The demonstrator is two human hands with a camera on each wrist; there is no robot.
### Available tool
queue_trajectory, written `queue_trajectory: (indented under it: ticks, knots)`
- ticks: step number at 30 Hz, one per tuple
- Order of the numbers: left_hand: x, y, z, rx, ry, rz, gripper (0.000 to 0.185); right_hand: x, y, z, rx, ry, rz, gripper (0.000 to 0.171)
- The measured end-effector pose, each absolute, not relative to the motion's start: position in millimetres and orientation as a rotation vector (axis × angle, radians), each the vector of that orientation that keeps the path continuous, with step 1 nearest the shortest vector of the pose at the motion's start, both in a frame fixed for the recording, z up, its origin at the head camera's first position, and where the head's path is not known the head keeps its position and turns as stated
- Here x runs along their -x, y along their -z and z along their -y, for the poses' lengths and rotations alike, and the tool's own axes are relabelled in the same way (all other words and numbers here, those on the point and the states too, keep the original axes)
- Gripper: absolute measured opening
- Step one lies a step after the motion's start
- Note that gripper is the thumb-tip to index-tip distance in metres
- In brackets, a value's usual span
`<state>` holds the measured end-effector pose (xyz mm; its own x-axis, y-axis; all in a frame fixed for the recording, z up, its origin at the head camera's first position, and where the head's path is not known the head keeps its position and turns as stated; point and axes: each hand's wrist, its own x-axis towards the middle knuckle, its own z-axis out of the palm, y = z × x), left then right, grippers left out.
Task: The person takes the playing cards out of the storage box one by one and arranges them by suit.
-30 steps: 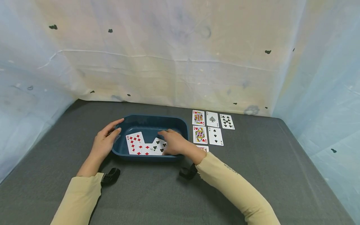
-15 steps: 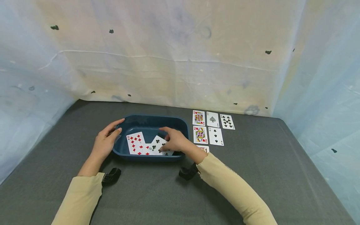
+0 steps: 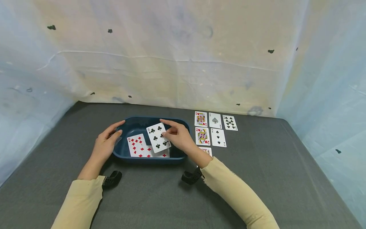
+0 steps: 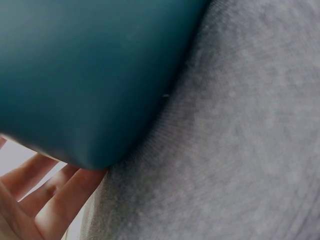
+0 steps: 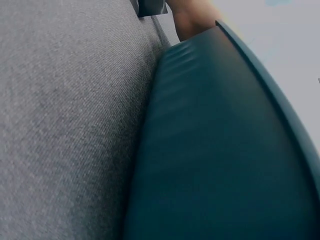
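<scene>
In the head view my right hand pinches a six of clubs at its right edge, its face towards me. The card is tilted over the dark blue plastic tub. Below it inside the tub lie a ten of diamonds and another diamond card, partly covered. My left hand rests at the tub's left end, thumb and index finger at the rim. In the left wrist view, its straight fingers touch the tub's outer wall. The right wrist view shows the tub's front side, with the right hand hidden.
Right of the tub, face-up cards lie in rows: a king of hearts, an ace of spades, a club card, a queen of hearts and a three of spades. My right forearm partly hides another card.
My right hand has picked the six of clubs up off the cards in the tub and raised it. More of the diamond card beneath now shows. The left hand stays at the tub's end.
</scene>
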<state>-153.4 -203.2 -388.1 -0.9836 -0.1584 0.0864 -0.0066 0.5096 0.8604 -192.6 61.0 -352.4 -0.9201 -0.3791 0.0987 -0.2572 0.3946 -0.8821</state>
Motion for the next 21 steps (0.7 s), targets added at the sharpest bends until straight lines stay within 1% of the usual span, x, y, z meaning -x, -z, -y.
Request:
queue_trajectory:
  ticks: [5,10,21]
  knots:
    - [153,388,203,-0.145,1.470,2.593,0.046,193,355,-63,0.655,1.743,-2.448,0.047]
    - [151,389,203,-0.137,1.482,2.590,0.046,193,354,-67,0.675,1.924,-2.331,0.047]
    - [151,388,203,-0.088,1.495,2.568,0.045,198,349,-91,0.700,2.081,-2.243,0.049]
